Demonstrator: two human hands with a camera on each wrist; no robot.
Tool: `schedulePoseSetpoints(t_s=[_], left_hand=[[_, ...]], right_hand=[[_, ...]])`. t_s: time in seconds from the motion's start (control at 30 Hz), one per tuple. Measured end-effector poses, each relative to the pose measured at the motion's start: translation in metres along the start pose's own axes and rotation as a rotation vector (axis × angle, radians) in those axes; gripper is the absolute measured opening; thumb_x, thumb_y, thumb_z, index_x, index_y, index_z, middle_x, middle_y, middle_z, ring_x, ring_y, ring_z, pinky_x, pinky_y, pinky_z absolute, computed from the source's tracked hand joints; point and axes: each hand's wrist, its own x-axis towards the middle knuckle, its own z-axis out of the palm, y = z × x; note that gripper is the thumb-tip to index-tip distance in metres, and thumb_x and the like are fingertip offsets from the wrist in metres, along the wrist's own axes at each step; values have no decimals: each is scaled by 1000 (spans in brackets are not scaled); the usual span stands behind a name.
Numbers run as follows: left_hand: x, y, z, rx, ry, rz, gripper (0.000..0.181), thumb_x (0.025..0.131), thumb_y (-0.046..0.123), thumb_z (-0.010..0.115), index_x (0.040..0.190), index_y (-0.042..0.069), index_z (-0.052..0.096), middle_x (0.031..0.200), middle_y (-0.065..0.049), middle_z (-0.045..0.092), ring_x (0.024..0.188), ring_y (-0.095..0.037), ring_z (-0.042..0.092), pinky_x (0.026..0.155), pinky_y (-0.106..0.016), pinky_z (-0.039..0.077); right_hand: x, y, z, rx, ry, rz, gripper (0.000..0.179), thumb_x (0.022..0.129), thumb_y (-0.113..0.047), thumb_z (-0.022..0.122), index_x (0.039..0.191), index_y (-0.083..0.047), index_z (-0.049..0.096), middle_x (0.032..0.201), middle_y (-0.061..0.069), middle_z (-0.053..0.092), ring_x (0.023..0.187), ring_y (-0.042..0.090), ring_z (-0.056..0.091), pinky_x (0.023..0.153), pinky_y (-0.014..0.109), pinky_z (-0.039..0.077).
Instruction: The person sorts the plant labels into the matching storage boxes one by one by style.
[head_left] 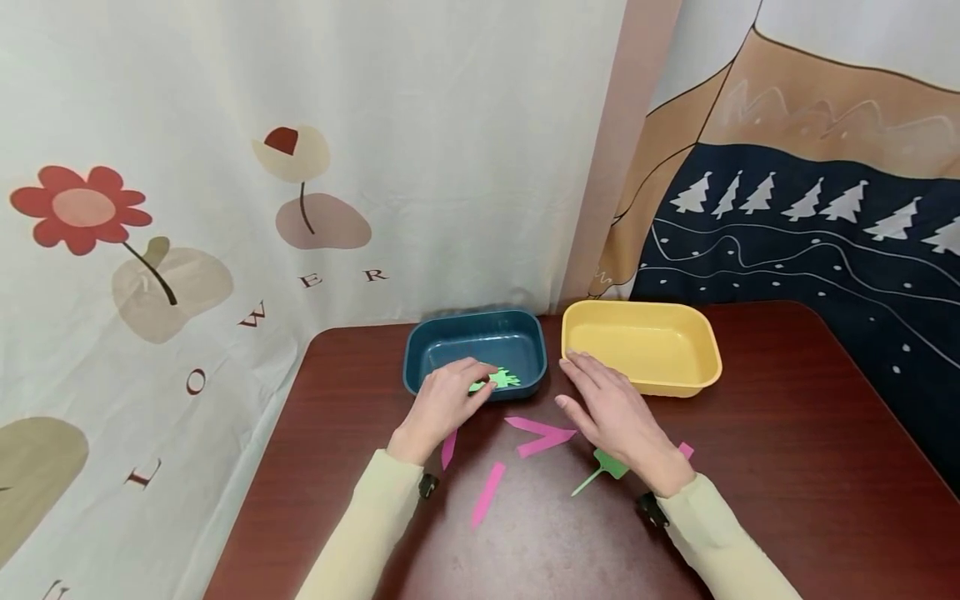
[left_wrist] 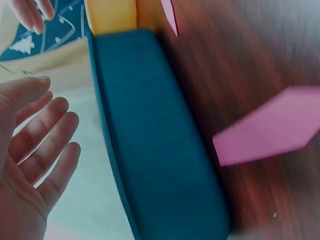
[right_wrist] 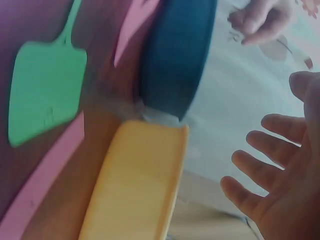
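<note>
My left hand (head_left: 442, 406) hovers over the near side of a dark blue plastic bin (head_left: 465, 343), its fingers loosely bent and holding nothing. Several light green flat pieces (head_left: 507, 379) lie inside that bin, partly hidden by the fingers. My right hand (head_left: 618, 417) is held above the table by the near left corner of a yellow bin (head_left: 652, 342); in the right wrist view its fingers are spread and grip nothing. Partly under my right hand lies a green plant label (right_wrist: 47, 92) with a square head and thin stem.
Pink pointed strips lie scattered on the brown table (head_left: 360, 392): one strip (head_left: 489, 494) in front, another strip (head_left: 448, 450) by the left wrist, and two touching strips (head_left: 546, 442) between the hands. One more pink strip (head_left: 686, 451) shows beside the right wrist. Printed curtains (head_left: 450, 167) hang behind.
</note>
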Motion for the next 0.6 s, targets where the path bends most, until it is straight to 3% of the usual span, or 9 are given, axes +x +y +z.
schedulePoseSetpoints(t_s=[0.27,0.47,0.6], left_hand=[[-9,31,4,-21,36,104,19,91,23,82,108,15,80,103,2,72,95,-14,69,81,-35,59],[-9,58,10,-87,-50,128,22,90,26,83,110,16,80,106,5,72,97,-11,68,84,-30,58],[-8,72,17,-103,-95,185,23,91,28,82,109,14,80,105,4,72,97,-11,68,84,-27,57]], right_hand=[[-15,13,-18,34,70,89,60,102,-35,66,150,-3,53,158,15,47,145,36,43,113,60,38],[-24,21,-28,42,102,140,59,101,-32,68,150,-3,53,158,15,46,144,37,43,112,63,37],[-30,26,-33,44,132,153,58,100,-27,69,150,-2,53,158,16,47,144,38,43,112,63,37]])
